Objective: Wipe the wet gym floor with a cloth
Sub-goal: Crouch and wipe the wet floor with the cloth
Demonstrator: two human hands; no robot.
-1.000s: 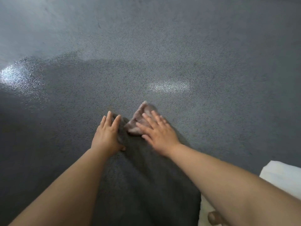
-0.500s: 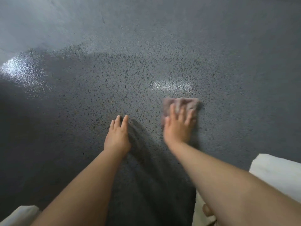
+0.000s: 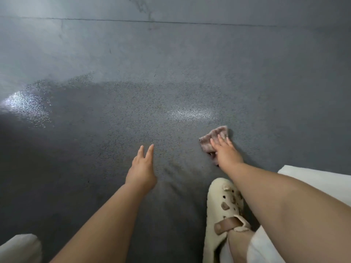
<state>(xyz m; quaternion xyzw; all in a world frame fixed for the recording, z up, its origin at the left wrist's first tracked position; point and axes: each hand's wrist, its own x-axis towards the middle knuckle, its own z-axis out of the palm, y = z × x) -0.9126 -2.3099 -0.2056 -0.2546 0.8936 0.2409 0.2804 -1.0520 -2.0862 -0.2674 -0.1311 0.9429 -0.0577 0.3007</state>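
Observation:
The dark grey speckled gym floor [image 3: 133, 114] shines with wet patches at the left and in the middle. A small pinkish-brown cloth [image 3: 213, 136] lies crumpled on the floor at the right of centre. My right hand [image 3: 226, 153] presses flat on the cloth with straight fingers, covering its near part. My left hand [image 3: 141, 168] is out over the bare floor to the left of the cloth, fingers straight and together, holding nothing.
My right foot in a cream perforated clog [image 3: 223, 215] stands on the floor just below my right arm. White clothing [image 3: 311, 179] shows at the right edge and another cream shoe tip [image 3: 19, 247] at the bottom left. A seam line [image 3: 171, 21] crosses the floor far ahead.
My right hand has slid the cloth from the middle, beside my left hand, out to the right. My left hand stayed about where it was. The view has pulled back, showing my foot.

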